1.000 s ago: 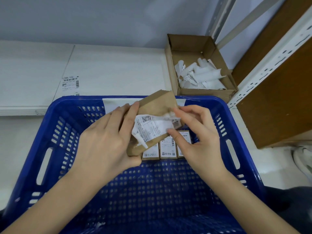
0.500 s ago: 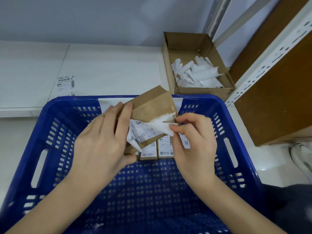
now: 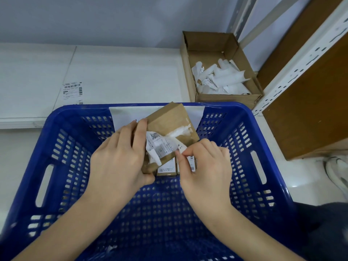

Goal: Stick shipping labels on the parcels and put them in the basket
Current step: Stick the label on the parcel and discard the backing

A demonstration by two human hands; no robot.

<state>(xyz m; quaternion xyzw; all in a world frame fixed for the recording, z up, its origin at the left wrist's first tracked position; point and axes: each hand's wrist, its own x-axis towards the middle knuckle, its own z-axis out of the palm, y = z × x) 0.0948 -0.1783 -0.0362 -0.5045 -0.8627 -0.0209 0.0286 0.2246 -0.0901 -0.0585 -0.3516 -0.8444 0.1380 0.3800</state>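
One brown parcel point(image 3: 170, 127) is held up over the far end of one blue basket point(image 3: 62, 140), tilted with a corner pointing away. Two hands work on it. The left hand point(image 3: 120, 162) has its grip wrapped round the parcel's left edge, fingers curled over the top face and thumb under the near corner. The right hand point(image 3: 205, 170) has its grip pressed together on the right end of one crumpled white label point(image 3: 160, 146), pinching it between thumb and fingertips. That label is creased and partly lifted from the parcel's face; it carries a square code and fine black print that cannot be read. A ragged white strip of torn paper point(image 3: 180, 130) stays stuck on the brown face above the label.

Down in the basket, behind the hands, at least two more small parcels point(image 3: 166, 169) lie side by side, each with a printed label; more may be hidden. A white sheet point(image 3: 124, 117) hangs over the basket's far rim.

On the white bench point(image 3: 122, 76) beyond the basket lie one loose label point(image 3: 72, 90) with barcodes, to the left, and one open carton point(image 3: 207, 46), to the right, holding many curled white backing scraps point(image 3: 224, 78), too tangled to count.
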